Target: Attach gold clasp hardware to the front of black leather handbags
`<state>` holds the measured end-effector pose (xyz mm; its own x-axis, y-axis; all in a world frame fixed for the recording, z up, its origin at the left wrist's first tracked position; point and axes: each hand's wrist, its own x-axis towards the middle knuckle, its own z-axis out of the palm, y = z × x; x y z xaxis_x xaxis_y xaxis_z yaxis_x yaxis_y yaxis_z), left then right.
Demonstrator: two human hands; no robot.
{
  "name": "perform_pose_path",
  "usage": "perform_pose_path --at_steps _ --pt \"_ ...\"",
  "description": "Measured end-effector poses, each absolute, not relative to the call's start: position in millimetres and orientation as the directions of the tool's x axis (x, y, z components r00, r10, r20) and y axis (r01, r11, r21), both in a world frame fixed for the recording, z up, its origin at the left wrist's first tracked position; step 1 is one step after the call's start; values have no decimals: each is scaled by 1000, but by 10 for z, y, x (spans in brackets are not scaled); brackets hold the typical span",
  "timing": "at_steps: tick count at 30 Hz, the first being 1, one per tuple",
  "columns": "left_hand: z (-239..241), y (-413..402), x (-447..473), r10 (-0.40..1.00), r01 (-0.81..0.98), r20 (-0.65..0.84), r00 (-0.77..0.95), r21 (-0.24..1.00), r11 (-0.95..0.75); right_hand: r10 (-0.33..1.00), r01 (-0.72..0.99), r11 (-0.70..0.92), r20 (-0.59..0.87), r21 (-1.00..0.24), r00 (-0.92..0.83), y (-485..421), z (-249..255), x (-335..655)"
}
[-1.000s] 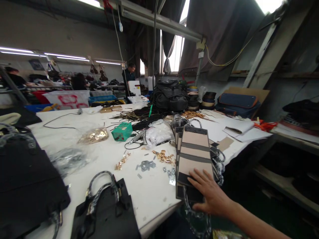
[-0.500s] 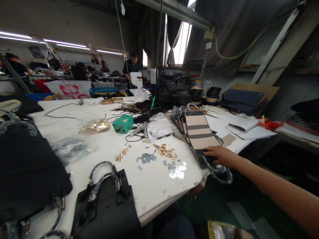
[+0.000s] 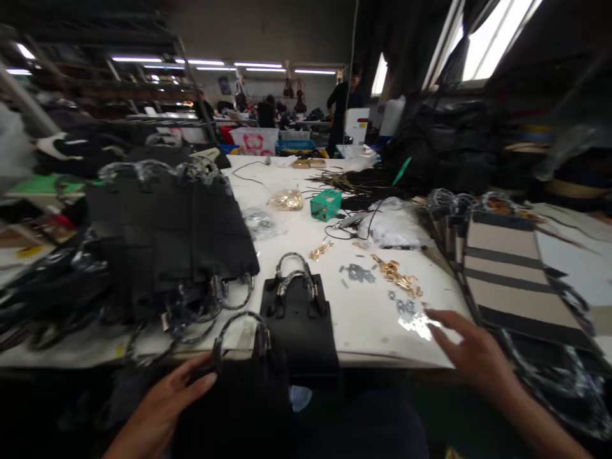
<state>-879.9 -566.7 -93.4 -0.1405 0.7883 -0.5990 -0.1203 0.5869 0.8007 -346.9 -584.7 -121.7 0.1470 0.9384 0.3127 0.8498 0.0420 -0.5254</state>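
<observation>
My left hand (image 3: 165, 398) pinches the upper left edge of a black handbag panel (image 3: 234, 408), close to its plastic-wrapped handle (image 3: 239, 319). This panel hangs at the table's front edge, its lower part lost in shadow. Behind it a second black handbag panel (image 3: 306, 319) lies on the table with its looped handle up. My right hand (image 3: 478, 350) is open, thumb and fingers apart, over the table's right front near shiny silver metal plates (image 3: 417, 325). Gold metal fittings (image 3: 396, 275) and duller grey plates (image 3: 359, 274) lie just beyond.
Stacked black panels with wrapped handles (image 3: 167, 236) cover the left side. At the right rests a pile of beige-and-black striped panels (image 3: 507, 274). A green box (image 3: 326, 204) with a cord, bagged gold fittings (image 3: 287, 200) and a plastic bag (image 3: 394, 226) occupy the middle.
The view has swung left. My right hand has let go of the striped pile and moved left towards the silver plates. My left hand has come into view, holding a black handbag panel.
</observation>
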Motion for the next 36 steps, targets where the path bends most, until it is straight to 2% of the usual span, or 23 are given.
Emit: perform_pose_path --at_steps 3,5,7,10,12,14,20,24,27,31,36 --pt "-899 -5769 -8734 812 -154 -576 -93 814 560 943 637 289 326 -715 -62 -5962 -1300 -4834" --pt "-847 -5812 -8667 846 -152 -509 -159 859 489 934 494 358 318 -792 -166 -6016 -1308 -5554" --pt "-756 -5850 -8605 871 -174 -447 -205 892 417 946 398 324 302 -858 -118 -6012 -1285 -6014" --pt "-564 -5884 -8483 894 -276 -399 -204 900 339 988 166 153 151 -974 -24 -5954 -1219 -6250" --pt "-443 -5876 -8353 914 -343 -374 -159 889 304 997 -29 54 56 -998 -55 -5941 -1150 -6190" --pt "-361 -5850 -8182 937 -375 -339 -87 882 284 998 -137 20 29 -990 -63 -5968 -1052 -6027" --pt "-447 -5795 -7645 889 -351 -358 284 824 444 984 -42 54 47 -998 171 -6165 -781 -5455" --pt "-668 -5755 -7463 707 -320 -552 442 639 699 964 53 45 57 -998 260 -6228 -921 -5345" --pt "-769 -5653 -7437 649 -278 -645 404 589 759 973 58 37 49 -998 226 -6193 -1072 -5340" --pt "-793 -5347 -7492 750 -214 -616 243 720 661 987 73 -3 9 -997 159 -5978 -1132 -5172" --pt "-860 -4867 -7530 860 -178 -503 91 841 511 933 356 -81 55 -931 356 -5474 -1115 -4556"
